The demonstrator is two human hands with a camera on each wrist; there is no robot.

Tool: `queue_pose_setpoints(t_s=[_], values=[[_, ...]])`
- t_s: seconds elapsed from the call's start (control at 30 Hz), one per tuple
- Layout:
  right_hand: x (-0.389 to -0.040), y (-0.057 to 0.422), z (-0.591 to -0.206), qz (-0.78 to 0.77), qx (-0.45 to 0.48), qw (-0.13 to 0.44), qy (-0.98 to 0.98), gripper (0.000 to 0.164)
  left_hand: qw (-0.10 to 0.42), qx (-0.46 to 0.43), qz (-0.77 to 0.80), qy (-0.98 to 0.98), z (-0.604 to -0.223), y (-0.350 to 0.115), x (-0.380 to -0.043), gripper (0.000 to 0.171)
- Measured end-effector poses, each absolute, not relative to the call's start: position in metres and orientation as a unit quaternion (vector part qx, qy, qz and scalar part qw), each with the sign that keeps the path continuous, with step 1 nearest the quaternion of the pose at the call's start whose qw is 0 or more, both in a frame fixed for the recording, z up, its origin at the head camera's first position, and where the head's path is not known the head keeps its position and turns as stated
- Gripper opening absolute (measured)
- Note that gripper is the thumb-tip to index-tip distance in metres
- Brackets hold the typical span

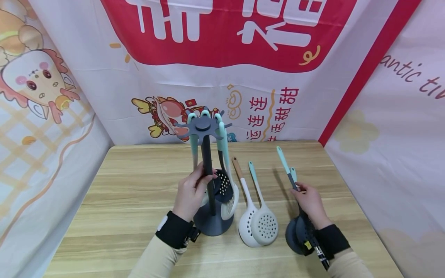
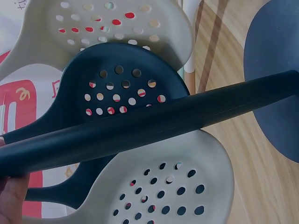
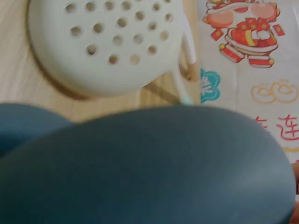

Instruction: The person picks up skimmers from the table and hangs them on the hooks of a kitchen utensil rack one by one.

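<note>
My left hand (image 1: 191, 193) grips the dark post of a utensil stand (image 1: 207, 162), which stands upright on a round base. Several mint-handled utensils hang from its top, among them a dark skimmer (image 2: 119, 84) and a light skimmer (image 2: 159, 182). At the right, my right hand (image 1: 310, 201) pinches the dark shaft of a ladle with a mint handle (image 1: 283, 159). Its rounded dark bowl (image 3: 154, 163) fills the lower right wrist view. Another dark utensil (image 1: 293, 236) lies beneath it, its shape partly hidden.
Between the hands, two light skimmers lie overlapping on the wooden table (image 1: 139, 200): one with a wooden-coloured handle (image 1: 237, 166), one with a mint handle (image 1: 253, 172). A printed cloth (image 1: 194, 77) hangs behind the table's back edge, with more cloth at both sides.
</note>
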State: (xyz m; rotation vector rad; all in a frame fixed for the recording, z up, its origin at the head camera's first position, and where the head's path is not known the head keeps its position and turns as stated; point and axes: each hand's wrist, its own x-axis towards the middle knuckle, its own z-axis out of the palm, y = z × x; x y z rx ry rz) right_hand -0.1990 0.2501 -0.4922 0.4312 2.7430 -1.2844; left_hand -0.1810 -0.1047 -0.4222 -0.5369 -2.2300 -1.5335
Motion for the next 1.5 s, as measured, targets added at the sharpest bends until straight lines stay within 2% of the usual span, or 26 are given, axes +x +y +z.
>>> queue_pose_setpoints(t_s=[0.4, 1.0, 1.5], values=[[-0.195, 0.228, -0.462, -0.448, 0.126, 0.044, 0.884, 0.049, 0.219, -0.176, -0.558, -0.781, -0.422, -0.099, -0.182, 0.029], [-0.177, 0.193, -0.416, -0.532, 0.088, -0.020, 0.842, 0.039, 0.260, -0.158, -0.571, -0.762, -0.424, -0.093, -0.182, 0.030], [-0.159, 0.172, -0.395, -0.593, -0.007, -0.073, 0.802, 0.030, 0.308, -0.142, -0.575, -0.745, -0.426, -0.086, -0.180, 0.031]])
